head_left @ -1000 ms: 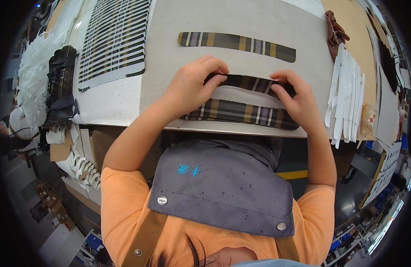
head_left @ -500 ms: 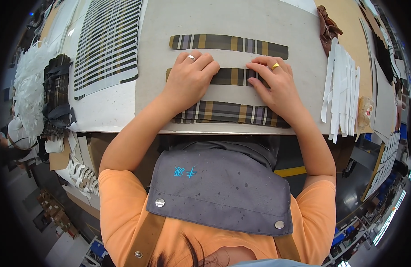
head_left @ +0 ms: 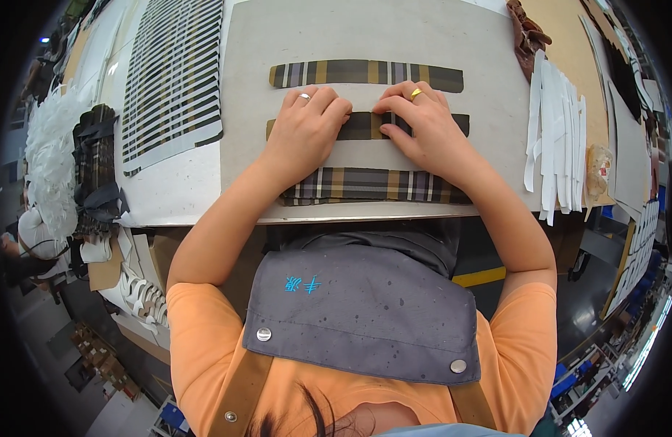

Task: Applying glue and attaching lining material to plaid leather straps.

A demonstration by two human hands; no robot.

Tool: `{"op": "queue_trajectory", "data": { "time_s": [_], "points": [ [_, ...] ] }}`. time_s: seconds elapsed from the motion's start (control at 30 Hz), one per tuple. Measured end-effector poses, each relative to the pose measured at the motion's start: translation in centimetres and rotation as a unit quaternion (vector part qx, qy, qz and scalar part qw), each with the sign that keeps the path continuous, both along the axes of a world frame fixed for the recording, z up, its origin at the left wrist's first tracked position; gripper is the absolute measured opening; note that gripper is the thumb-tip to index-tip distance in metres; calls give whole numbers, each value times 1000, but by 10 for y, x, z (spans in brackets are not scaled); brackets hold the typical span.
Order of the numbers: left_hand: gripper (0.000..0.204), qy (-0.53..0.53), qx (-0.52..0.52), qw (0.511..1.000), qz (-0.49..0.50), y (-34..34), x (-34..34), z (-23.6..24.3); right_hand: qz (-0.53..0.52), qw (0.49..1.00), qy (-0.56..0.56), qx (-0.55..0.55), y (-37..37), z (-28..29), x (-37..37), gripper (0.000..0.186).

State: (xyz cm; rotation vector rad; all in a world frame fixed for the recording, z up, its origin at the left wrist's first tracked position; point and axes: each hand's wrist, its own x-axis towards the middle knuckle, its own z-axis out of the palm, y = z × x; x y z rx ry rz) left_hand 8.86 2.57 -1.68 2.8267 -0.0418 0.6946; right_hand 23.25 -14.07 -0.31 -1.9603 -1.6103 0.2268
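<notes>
Three dark plaid strips with yellow and white bands lie on a grey board (head_left: 292,29): a far strip (head_left: 336,73), a middle strip (head_left: 365,125) and a near, layered strip (head_left: 379,183). My left hand (head_left: 307,127) lies over the middle strip's left part, fingers curled down onto it, their tips mostly hidden. My right hand (head_left: 419,131) grips the same strip right of centre, thumb at the lower part and bent index finger at the upper edge.
Striped cut sheet (head_left: 172,80) at back left; white feathery material (head_left: 50,160) and dark fabric pieces (head_left: 94,167) farther left. White strips (head_left: 551,138), brown crumpled material (head_left: 527,40) and a small plastic bag (head_left: 596,171) lie right. A person's arm (head_left: 12,244) shows at far left.
The middle strip was lifted and curved; it now lies flatter and farther from me. My hands have shifted forward with it, and my left fingers have curled over it.
</notes>
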Motion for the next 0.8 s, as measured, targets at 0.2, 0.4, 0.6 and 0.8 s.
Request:
{"op": "queue_trajectory", "data": {
  "time_s": [0.2,0.4,0.6,0.8],
  "points": [
    [10,26,-39,999,-10,3,2,-2,-12,999,45,-8,4,-2,3,14],
    [8,49,-32,998,-9,5,2,-2,-13,999,35,-12,6,-3,4,13],
    [11,62,-61,996,-3,5,2,-2,-14,999,27,-40,13,-2,6,9],
    [21,60,-105,992,-23,6,2,0,4,998,-66,10,13,-8,-1,4]
  ]
}}
